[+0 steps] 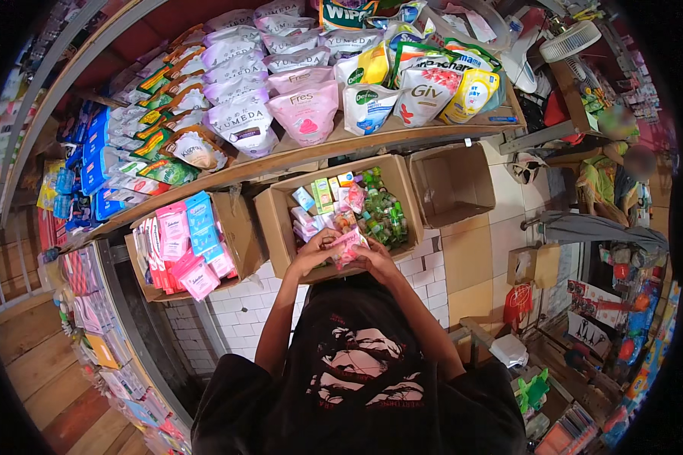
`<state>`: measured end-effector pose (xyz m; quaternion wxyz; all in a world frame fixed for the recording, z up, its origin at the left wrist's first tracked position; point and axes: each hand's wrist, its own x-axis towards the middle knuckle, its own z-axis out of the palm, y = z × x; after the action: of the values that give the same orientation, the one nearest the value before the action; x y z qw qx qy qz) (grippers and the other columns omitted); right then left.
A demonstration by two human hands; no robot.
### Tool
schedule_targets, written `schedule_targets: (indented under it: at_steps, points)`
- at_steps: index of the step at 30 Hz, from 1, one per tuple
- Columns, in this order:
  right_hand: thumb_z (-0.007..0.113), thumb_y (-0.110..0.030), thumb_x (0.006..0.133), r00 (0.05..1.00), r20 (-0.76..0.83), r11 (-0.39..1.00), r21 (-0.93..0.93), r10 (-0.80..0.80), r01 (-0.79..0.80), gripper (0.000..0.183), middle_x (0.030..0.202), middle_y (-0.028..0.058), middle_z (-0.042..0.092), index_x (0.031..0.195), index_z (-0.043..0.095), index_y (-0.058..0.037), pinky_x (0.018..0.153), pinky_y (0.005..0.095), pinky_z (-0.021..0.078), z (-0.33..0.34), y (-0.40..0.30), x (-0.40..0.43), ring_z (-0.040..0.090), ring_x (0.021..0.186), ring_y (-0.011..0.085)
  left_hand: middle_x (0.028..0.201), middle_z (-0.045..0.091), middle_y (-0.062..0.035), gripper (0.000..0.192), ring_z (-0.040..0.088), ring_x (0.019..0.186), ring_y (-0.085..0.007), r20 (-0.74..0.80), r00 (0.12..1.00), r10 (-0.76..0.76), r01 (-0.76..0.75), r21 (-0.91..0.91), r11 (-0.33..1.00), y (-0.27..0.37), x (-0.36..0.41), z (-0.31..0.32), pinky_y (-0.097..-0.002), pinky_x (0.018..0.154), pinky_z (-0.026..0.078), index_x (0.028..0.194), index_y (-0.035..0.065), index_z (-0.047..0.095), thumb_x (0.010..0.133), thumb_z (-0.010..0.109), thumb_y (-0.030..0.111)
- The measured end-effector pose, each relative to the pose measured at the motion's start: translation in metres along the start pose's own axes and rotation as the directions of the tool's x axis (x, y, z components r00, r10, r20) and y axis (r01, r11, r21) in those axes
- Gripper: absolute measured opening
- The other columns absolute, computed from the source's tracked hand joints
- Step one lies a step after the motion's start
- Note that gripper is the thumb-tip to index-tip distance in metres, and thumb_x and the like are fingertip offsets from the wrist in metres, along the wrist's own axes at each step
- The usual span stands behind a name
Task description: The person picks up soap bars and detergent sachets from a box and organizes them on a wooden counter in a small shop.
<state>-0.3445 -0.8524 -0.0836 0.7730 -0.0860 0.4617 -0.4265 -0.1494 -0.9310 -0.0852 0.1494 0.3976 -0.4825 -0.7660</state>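
Both my hands grip a small pink packet (348,245) that bears writing. My left hand (317,253) has it by the left side, and my right hand (377,260) by the right. They hold it above the near wall of an open cardboard box (405,199). Inside that box, small green bottles (388,213) lie in a heap on the right. Upright small cartons (323,195) stand at the back left, and pale packs (303,220) lie in front of them. Another pink packet (354,196) rests near the middle. My hands hide part of the box's contents.
A wooden shelf (375,135) full of refill pouches (242,122) runs along the far side. At left, a cardboard box (236,227) holds pink and blue packs (205,224). Another open box (452,185) stands at right. Further right is a person (603,176).
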Motion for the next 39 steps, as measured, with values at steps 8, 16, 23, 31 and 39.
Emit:
schedule_targets:
  at_steps: [8, 16, 23, 31, 39]
  points:
    - [0.062, -0.013, 0.087, 0.998, -0.038, 0.973, 0.219, -0.058, 0.065, 0.049, 0.11, 0.0103, 0.062, 0.13, 0.04, -0.0052, 0.084, 0.0382, 0.0537, 0.0, -0.003, -0.005, 0.063, 0.099, 0.0218, 0.103, 0.061, -0.0059, 0.041, 0.06, 0.089, -0.0137, -0.057, 0.996, -0.064, 0.049, -0.239, 0.97, -0.008, -0.003, 0.0, -0.0255, 0.076, 0.049, 0.118, 0.007, 0.051, 0.082, 0.071, 0.007]
    - [0.059, -0.009, 0.087, 0.975, -0.17, 0.948, 0.259, -0.142, 0.183, 0.036, 0.108, 0.0107, 0.063, 0.12, 0.047, -0.0047, 0.086, 0.0419, 0.0537, -0.007, -0.011, -0.015, 0.065, 0.098, 0.0264, 0.099, 0.063, -0.0064, 0.048, 0.062, 0.089, -0.0152, -0.201, 0.939, -0.278, 0.247, -0.166, 0.955, -0.101, 0.026, -0.03, -0.0262, 0.073, 0.051, 0.122, 0.0059, 0.049, 0.083, 0.073, 0.02]
    - [0.06, -0.01, 0.087, 0.957, -0.23, 0.93, 0.278, -0.178, 0.24, 0.032, 0.101, 0.0094, 0.065, 0.117, 0.049, -0.0053, 0.084, 0.0416, 0.0539, -0.011, -0.01, -0.025, 0.065, 0.096, 0.0261, 0.082, 0.065, -0.006, 0.029, 0.062, 0.068, -0.0136, -0.354, 0.92, -0.167, 0.185, 0.017, 0.983, -0.152, 0.058, -0.024, -0.0284, 0.061, 0.051, 0.104, 0.0026, 0.061, 0.087, 0.066, 0.025]
    - [0.058, -0.009, 0.088, 0.948, -0.263, 0.918, 0.302, -0.178, 0.256, 0.03, 0.102, 0.0101, 0.064, 0.116, 0.047, -0.0058, 0.088, 0.0431, 0.0523, -0.016, -0.004, -0.043, 0.065, 0.095, 0.0262, 0.068, 0.068, -0.0075, 0.037, 0.065, 0.063, -0.0196, -0.285, 0.941, -0.184, 0.3, 0.443, 0.845, -0.138, 0.081, -0.002, -0.034, 0.061, 0.051, 0.076, 0.0021, 0.066, 0.089, 0.052, 0.034]
    - [0.058, -0.009, 0.088, 0.938, -0.295, 0.918, 0.291, -0.181, 0.269, 0.03, 0.101, 0.0082, 0.064, 0.115, 0.046, -0.0073, 0.089, 0.0442, 0.0513, -0.019, 0.001, -0.056, 0.065, 0.095, 0.0251, 0.071, 0.066, -0.015, 0.03, 0.067, 0.068, -0.0293, -0.355, 0.933, -0.061, 0.198, 0.364, 0.91, -0.213, 0.109, -0.01, -0.0388, 0.064, 0.052, 0.09, -0.0001, 0.06, 0.087, 0.059, 0.03]
